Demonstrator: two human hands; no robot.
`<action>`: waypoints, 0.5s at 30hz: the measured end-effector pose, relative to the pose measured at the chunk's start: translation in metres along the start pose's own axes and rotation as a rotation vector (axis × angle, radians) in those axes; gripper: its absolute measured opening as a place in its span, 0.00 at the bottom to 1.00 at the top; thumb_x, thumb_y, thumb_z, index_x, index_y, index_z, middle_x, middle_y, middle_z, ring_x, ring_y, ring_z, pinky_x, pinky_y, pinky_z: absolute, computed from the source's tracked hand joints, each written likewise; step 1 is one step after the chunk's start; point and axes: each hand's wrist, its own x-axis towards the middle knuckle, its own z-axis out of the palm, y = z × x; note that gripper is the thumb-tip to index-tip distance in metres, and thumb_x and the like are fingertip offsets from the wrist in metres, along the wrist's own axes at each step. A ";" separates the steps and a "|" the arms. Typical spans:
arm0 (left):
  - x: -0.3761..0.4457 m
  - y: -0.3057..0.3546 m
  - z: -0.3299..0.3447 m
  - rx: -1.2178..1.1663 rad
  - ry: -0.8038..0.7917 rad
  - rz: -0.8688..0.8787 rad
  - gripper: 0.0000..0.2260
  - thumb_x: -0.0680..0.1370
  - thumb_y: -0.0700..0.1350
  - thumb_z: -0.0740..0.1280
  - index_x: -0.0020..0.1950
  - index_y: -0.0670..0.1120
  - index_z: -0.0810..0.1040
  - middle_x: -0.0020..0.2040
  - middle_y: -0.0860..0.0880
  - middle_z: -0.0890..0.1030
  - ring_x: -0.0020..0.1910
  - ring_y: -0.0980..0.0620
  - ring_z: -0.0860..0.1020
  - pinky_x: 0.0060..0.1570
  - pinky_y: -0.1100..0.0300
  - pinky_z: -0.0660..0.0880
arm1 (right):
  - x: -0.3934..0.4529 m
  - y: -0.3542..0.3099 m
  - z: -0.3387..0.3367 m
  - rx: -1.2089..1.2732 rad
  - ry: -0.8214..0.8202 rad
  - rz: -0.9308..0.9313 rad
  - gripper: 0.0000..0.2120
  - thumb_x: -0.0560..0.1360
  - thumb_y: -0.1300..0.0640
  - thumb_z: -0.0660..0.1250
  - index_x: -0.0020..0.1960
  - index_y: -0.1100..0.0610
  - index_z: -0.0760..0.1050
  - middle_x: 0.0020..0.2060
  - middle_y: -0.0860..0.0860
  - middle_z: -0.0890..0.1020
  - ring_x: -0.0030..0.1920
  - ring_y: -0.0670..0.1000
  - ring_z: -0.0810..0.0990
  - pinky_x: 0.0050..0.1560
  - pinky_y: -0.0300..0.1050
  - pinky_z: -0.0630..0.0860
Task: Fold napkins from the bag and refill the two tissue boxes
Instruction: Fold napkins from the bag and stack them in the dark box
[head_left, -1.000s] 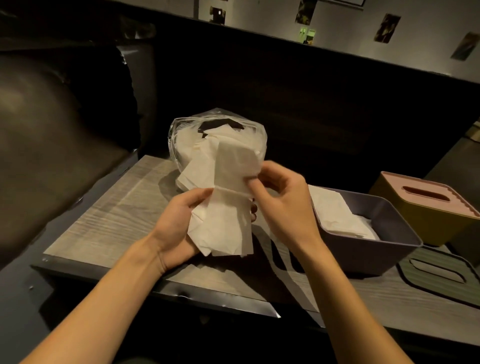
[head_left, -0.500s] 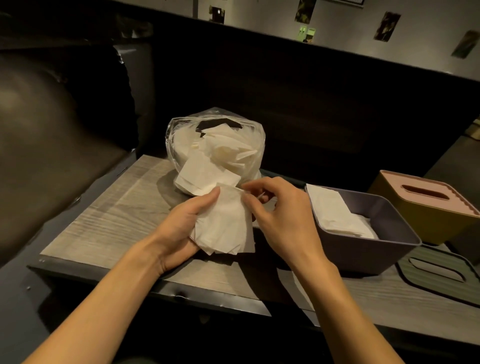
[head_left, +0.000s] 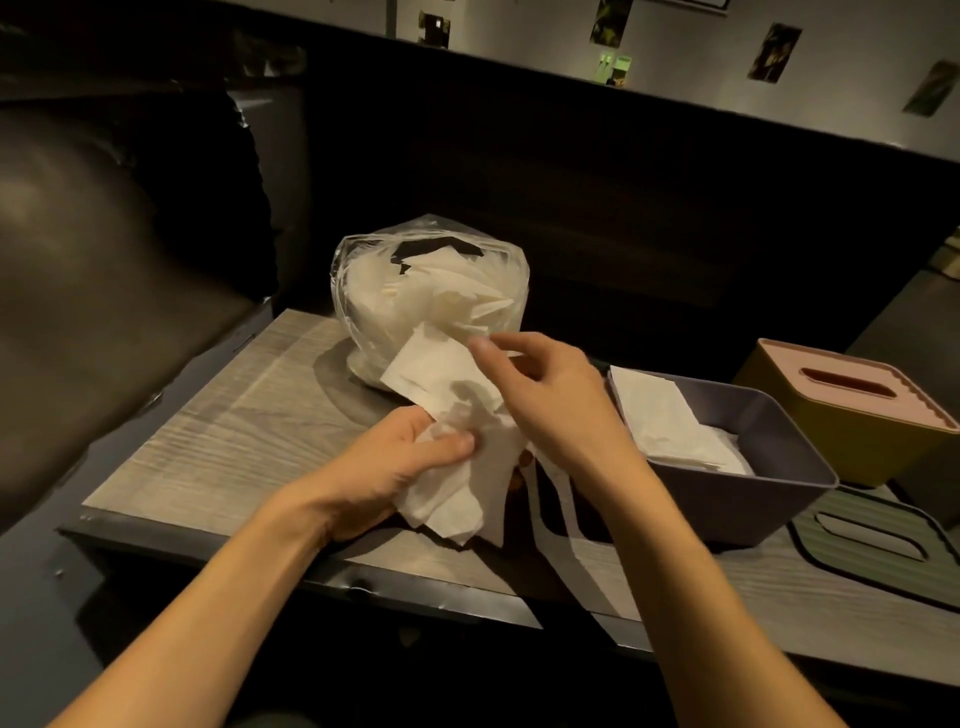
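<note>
A clear plastic bag (head_left: 374, 270) full of white napkins stands at the back of the wooden table (head_left: 228, 436). My left hand (head_left: 395, 467) grips a bunch of folded white napkins (head_left: 457, 488) just above the table, thumb pressed on top. My right hand (head_left: 540, 395) hovers over the bunch with loosely curled fingers, near a napkin (head_left: 431, 369) that sticks out of the bag; whether it pinches anything I cannot tell. To the right, an open purple tissue box (head_left: 748, 499) holds a stack of napkins (head_left: 670, 426). Behind it stands a yellow tissue box with a pink slotted lid (head_left: 852, 410).
A green slotted lid (head_left: 883, 545) lies flat on the table at the right, in front of the boxes. A dark padded seat (head_left: 104, 270) rises at the left and a dark partition runs behind the table. The table's metal front edge is close to my forearms.
The napkin bunch has come down from in front of the bag to just above the table. My right hand let go of its top edge and lifted toward the bag.
</note>
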 end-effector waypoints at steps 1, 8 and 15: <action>0.000 -0.001 0.000 0.028 -0.031 0.003 0.16 0.77 0.45 0.71 0.62 0.37 0.81 0.59 0.36 0.84 0.54 0.41 0.83 0.56 0.50 0.80 | 0.006 -0.004 -0.002 -0.001 -0.093 0.050 0.27 0.77 0.34 0.67 0.71 0.45 0.76 0.59 0.40 0.80 0.49 0.35 0.77 0.44 0.33 0.73; 0.000 0.004 0.005 -0.004 0.043 0.008 0.14 0.80 0.43 0.68 0.62 0.38 0.81 0.58 0.39 0.85 0.55 0.44 0.85 0.55 0.52 0.82 | 0.006 -0.012 -0.006 0.265 0.175 -0.267 0.14 0.80 0.56 0.72 0.65 0.47 0.79 0.56 0.44 0.82 0.56 0.43 0.82 0.51 0.40 0.81; 0.002 0.013 0.004 -0.392 0.217 0.092 0.18 0.85 0.50 0.59 0.69 0.43 0.80 0.65 0.40 0.82 0.64 0.43 0.82 0.64 0.46 0.78 | -0.030 0.005 0.023 0.286 0.160 -0.174 0.07 0.79 0.54 0.73 0.55 0.43 0.79 0.50 0.37 0.82 0.51 0.41 0.82 0.49 0.40 0.81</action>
